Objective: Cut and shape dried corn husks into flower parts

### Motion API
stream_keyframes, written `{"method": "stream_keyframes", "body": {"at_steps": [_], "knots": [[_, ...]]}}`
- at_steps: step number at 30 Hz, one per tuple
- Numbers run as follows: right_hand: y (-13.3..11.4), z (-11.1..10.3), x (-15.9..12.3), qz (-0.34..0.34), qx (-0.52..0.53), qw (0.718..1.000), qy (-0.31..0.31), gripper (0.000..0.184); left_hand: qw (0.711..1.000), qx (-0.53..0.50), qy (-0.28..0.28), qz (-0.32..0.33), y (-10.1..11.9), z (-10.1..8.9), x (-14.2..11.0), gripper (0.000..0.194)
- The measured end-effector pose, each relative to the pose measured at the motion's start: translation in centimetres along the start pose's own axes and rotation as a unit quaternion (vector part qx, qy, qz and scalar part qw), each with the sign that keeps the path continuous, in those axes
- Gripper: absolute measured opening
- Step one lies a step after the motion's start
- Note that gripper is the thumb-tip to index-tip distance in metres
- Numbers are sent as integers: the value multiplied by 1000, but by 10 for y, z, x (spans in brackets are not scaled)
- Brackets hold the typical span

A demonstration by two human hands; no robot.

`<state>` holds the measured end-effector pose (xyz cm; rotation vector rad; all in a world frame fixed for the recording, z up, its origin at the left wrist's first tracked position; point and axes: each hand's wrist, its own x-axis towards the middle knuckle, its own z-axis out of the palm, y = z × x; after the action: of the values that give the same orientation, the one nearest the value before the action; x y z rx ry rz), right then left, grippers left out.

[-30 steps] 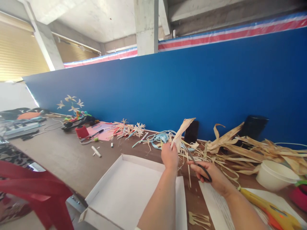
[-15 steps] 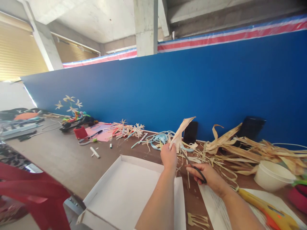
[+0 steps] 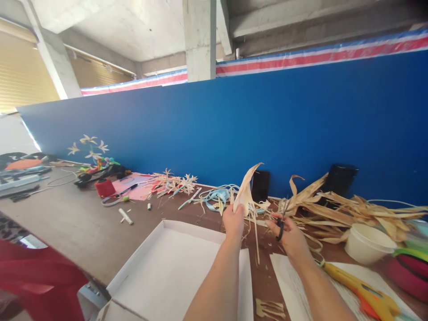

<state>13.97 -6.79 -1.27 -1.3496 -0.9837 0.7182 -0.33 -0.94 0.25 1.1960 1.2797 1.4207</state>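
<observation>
My left hand (image 3: 233,221) is closed on a pale dried corn husk (image 3: 246,189), which rises to a curled tip. A narrow strip (image 3: 257,236) hangs from its right side. To the right, my right hand (image 3: 288,234) grips dark-handled scissors (image 3: 281,227), their blades pointing up and apart from the husk. More dried husks (image 3: 334,211) lie heaped behind and right of that hand. Small cut husk pieces (image 3: 270,307) rest on the table near the bottom. Whether the scissor blades are spread is hard to make out.
A white box lid (image 3: 163,267) lies left of my arms. A yellow glue gun (image 3: 363,285) rests on paper at right, near a white tub (image 3: 369,243). Blue cord (image 3: 217,196), husk flowers (image 3: 187,183) and red thread (image 3: 104,187) lie along the table. A blue partition (image 3: 200,129) stands behind.
The scissors have come away from the husk, turning from leaning left to pointing up. A thin strip now dangles from the husk. The view has shifted slightly right.
</observation>
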Motion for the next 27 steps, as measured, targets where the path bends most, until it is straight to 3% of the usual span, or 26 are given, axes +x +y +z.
{"method": "stream_keyframes", "body": {"at_steps": [4,10,27], "knots": [[4,3,1,-29,59,998,1,55,999,0,-33,25,-5,13,-9,20],[6,5,0,-45,50,997,26,48,996,4,-70,55,-9,29,-28,13],[1,-4,3,-83,-11,991,102,55,991,-1,-127,34,-13,37,-31,12]]}}
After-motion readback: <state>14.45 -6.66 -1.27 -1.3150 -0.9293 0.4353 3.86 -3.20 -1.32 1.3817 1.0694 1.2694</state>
